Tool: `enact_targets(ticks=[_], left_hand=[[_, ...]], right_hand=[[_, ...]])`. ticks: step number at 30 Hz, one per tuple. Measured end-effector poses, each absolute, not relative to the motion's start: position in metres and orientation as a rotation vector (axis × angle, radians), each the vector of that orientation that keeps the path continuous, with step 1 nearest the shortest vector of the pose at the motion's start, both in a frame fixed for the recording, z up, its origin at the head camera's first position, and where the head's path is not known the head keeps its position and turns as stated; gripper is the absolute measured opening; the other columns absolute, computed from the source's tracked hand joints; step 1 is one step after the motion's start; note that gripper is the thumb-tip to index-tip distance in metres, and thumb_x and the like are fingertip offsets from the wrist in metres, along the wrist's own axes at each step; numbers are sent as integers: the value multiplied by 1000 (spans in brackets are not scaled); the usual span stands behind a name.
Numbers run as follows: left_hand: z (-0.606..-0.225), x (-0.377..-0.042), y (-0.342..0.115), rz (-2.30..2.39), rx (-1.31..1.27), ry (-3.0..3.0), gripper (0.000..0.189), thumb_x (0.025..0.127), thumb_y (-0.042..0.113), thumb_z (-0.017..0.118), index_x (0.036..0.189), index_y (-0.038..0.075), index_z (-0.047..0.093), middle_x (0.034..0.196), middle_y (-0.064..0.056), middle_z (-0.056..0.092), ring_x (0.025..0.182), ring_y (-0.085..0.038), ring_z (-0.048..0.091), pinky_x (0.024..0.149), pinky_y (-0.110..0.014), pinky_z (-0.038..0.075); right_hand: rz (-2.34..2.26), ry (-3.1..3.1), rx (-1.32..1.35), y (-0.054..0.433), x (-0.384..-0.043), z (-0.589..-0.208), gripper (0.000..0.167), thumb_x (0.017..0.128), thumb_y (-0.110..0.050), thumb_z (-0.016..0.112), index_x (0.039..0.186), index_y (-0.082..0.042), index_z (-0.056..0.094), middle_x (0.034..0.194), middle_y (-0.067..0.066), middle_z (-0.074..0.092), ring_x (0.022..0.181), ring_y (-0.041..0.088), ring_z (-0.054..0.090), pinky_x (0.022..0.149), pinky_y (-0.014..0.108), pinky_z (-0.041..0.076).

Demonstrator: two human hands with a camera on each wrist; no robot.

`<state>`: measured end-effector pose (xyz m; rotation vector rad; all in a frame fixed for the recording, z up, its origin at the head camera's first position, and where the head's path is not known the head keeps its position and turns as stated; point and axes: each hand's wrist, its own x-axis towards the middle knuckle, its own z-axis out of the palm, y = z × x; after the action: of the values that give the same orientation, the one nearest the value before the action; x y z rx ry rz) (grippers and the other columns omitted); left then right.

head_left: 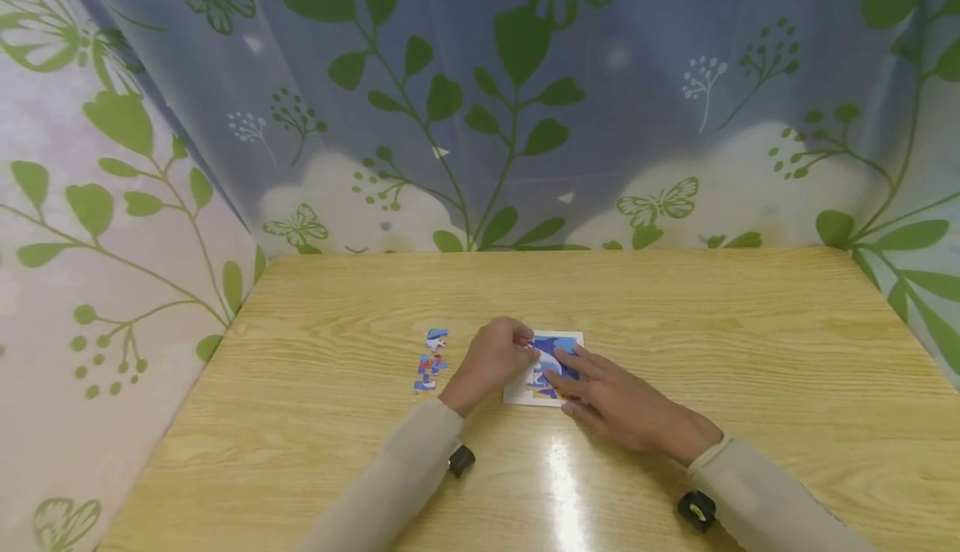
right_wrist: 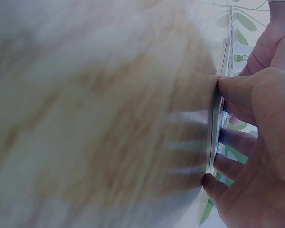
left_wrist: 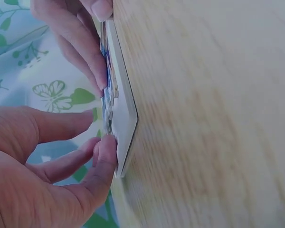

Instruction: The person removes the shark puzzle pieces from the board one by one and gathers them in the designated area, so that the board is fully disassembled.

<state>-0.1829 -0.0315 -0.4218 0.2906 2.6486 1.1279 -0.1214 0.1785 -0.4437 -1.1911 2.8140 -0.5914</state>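
Jigsaw puzzle (head_left: 551, 343) under a person's left hand (head_left: 491, 360) and right hand (head_left: 626, 406)

From where I stand, a person in pale long sleeves (head_left: 765, 485) reaches in from the bottom of the frame across a wood-grain table (head_left: 337, 352). The puzzle, a partly covered picture in blues, white and some yellow, lies flat just right of and below the centre, on a white-bordered board (head_left: 519, 392).

The left hand comes from the lower left, its fingers bent at the board's left side; one fingertip touches the edge in the left wrist view. I cannot tell whether it pinches a piece. The right hand comes from the lower right, fingers spread over the puzzle's right part, thumb against the edge nearer the person.

To the left of the left hand, loose puzzle pieces (head_left: 437, 339) in blue, white and red lie in a rough upright column. A small black device (head_left: 461, 460) sits beneath each wrist. Behind the table, filling the top of the frame, hangs a blue-grey curtain (head_left: 645, 110) printed with green leaves and butterflies.
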Motion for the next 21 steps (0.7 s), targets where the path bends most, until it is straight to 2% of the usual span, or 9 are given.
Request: enact_targets(ticks=[7, 21], left_hand=[[-429, -188, -31, 1303, 248, 2631, 20, 87, 3, 74, 107, -1, 74, 100, -9, 73, 92, -21, 69, 82, -32, 57], [-437, -193, -32, 1537, 165, 2523, 9, 89, 3, 74, 97, 4, 76, 92, -5, 73, 86, -18, 68, 80, -33, 57]], right_hand=[[-600, 2800, -1178, 179, -122, -445, 45, 105, -19, 56, 146, -1, 50, 155, 29, 35, 142, 52, 31, 114, 60, 29], [-593, 2780, -1138, 178, -123, -443, 46, 106, -21, 54, 147, -1, 48, 157, 29, 32, 144, 51, 28, 115, 60, 27]])
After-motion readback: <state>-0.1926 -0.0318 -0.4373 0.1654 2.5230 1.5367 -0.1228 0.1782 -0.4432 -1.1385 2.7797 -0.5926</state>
